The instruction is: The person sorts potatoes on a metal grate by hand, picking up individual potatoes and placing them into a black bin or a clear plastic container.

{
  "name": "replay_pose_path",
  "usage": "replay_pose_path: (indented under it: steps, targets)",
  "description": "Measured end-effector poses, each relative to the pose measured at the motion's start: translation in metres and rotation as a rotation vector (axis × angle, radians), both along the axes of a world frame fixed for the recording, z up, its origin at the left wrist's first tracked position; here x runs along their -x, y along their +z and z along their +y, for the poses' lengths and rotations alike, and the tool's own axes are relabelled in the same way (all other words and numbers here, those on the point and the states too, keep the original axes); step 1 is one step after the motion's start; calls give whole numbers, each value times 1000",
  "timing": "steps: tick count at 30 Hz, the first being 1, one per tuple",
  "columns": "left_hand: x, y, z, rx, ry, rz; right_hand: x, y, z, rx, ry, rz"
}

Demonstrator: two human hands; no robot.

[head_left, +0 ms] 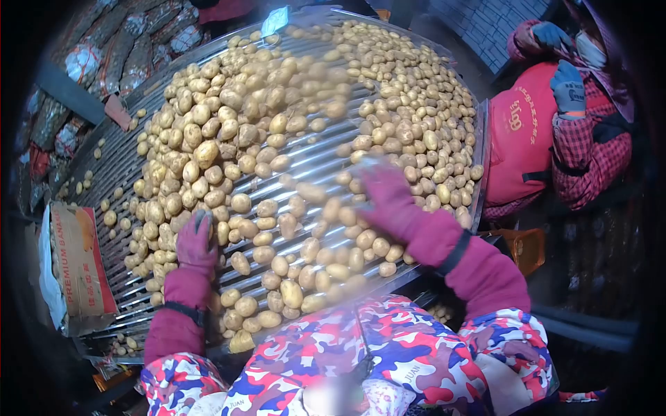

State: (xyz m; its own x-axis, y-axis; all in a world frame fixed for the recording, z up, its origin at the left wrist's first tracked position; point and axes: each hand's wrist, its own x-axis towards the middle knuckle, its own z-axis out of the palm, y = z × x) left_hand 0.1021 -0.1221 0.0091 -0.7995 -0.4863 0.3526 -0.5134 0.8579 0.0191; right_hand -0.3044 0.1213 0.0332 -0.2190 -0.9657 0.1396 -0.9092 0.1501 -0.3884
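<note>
Potatoes (201,114) are heaped across a slatted metal table (305,165) in front of me. My left hand (197,241), in a purple glove with greyish fingertips, rests against the near-left side of the heap, its fingers stretched out and nothing gripped in them. Over on the right, my right hand (383,188) is smeared by motion. Its fingers and thumb are apart, beside loose potatoes (333,211) that are also blurred. Bare slats show between the larger heap on the left and a spread of smaller potatoes (423,104) on the right.
A cardboard box (82,260) stands at the table's left edge. Beyond it lie filled sacks (128,62). A co-worker in a red apron (517,132) and grey gloves is at the right edge. A light-blue face mask (275,21) shows at the far side.
</note>
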Motion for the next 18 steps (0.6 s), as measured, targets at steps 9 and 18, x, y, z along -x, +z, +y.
replay_pose_path:
  steps: [9,18]
  targets:
    - [4,4,-12,-83,80,-1,-96,-4,-110,-148,618,-19]
    - [8,9,-9,-111,126,9,-12,9,-185,-259,116,252]
